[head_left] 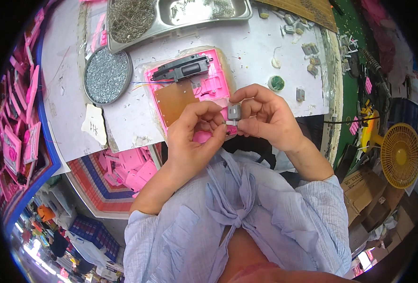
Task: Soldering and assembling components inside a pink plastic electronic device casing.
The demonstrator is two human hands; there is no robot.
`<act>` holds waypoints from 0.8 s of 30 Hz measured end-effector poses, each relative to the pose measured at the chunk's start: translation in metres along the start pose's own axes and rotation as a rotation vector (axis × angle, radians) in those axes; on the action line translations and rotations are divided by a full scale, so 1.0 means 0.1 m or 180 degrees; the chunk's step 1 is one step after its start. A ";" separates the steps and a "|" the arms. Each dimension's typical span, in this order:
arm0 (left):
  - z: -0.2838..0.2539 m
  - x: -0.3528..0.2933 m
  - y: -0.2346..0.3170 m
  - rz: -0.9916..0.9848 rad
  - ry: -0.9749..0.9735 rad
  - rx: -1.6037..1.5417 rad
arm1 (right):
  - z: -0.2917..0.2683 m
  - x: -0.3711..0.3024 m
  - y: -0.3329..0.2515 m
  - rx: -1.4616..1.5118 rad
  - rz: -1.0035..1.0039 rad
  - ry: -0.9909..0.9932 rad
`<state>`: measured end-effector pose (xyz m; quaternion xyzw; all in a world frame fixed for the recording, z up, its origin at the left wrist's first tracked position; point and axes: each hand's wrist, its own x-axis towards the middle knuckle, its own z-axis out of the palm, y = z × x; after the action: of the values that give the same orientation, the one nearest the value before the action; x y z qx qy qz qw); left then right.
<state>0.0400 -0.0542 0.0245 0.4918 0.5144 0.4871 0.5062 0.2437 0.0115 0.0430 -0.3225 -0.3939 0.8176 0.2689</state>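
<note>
My right hand (pixel 270 115) pinches a small grey metal motor (pixel 234 111) between thumb and fingers, above the near edge of a pink plastic housing (pixel 214 63). A small whitish part (pixel 231 123) shows at the motor's lower end. Just left of it my left hand (pixel 199 125) is closed, thumb against fingers; what they hold, if anything, is too small to make out. In the housing sit a brown board (pixel 177 99) and a black plastic mechanism (pixel 183 69). Thin coloured wires come out at the housing's left side.
Left of the housing stands a round dish (pixel 107 75) full of small screws. A metal tray (pixel 180 23) with small metal parts lies at the back. Several similar motors (pixel 300 95) lie at the right. Pink parts fill a bin (pixel 53 155) at far left. A yellow fan (pixel 400 155) stands right.
</note>
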 end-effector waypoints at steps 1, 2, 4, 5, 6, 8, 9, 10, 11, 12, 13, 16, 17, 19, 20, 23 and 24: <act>-0.01 0.00 0.01 0.0009 -0.0007 0.0047 | 0.00 0.01 0.00 -0.0048 0.0000 -0.0012; -0.01 0.00 0.01 0.0018 -0.0017 0.0095 | 0.00 0.02 -0.01 -0.0093 -0.0001 -0.0021; -0.01 0.01 0.01 0.0031 -0.0015 0.0040 | 0.00 0.03 -0.02 -0.0093 0.0060 -0.0037; -0.01 0.01 0.01 0.0038 -0.0016 0.0012 | 0.01 0.03 -0.02 -0.0092 0.0089 -0.0043; -0.01 0.01 0.02 0.0027 -0.0023 0.0001 | 0.00 0.03 -0.02 -0.0171 0.0062 -0.0026; 0.00 0.00 0.02 0.0006 -0.0040 -0.0020 | 0.00 0.02 0.00 -0.0330 0.0005 0.0009; 0.00 0.00 0.02 0.0042 -0.0034 -0.0028 | -0.01 0.01 0.00 -0.0459 0.0043 0.0062; 0.01 0.00 0.01 0.0078 -0.0028 -0.0037 | -0.01 -0.01 0.01 -0.0588 0.0080 0.0116; 0.01 0.00 0.01 0.0115 -0.0021 -0.0044 | -0.01 -0.03 0.02 -0.0717 0.0117 0.0169; 0.01 0.00 0.01 0.0161 -0.0016 0.0009 | 0.00 -0.04 0.04 -0.1163 -0.0223 0.0167; 0.01 0.00 0.00 0.0208 -0.0010 0.0062 | 0.01 -0.06 0.07 -0.1607 -0.0564 0.0165; -0.06 0.06 0.00 0.1049 -0.0088 0.0827 | 0.11 -0.04 -0.08 -0.2183 -0.0796 0.0488; -0.09 0.09 -0.01 0.1445 -0.0132 0.1184 | 0.11 -0.02 -0.14 -0.2073 -0.0566 0.0458; -0.10 0.13 -0.01 0.1865 -0.0065 0.1354 | 0.09 0.06 -0.25 -0.1687 0.0055 0.0212; -0.10 0.13 0.00 0.2076 -0.0030 0.1439 | 0.10 0.08 -0.26 -0.1826 -0.0040 0.0098; -0.17 0.14 0.03 0.1952 -0.0074 0.1390 | 0.09 0.10 -0.24 -0.2437 -0.0684 -0.0139; -0.19 0.12 0.04 0.1824 -0.0122 0.1296 | 0.08 0.09 -0.23 -0.2775 -0.1111 -0.0198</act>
<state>0.0208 -0.0416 0.0280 0.7161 0.4325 0.4874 0.2501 0.2358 0.0264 0.0628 -0.3097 -0.7568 0.5277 0.2299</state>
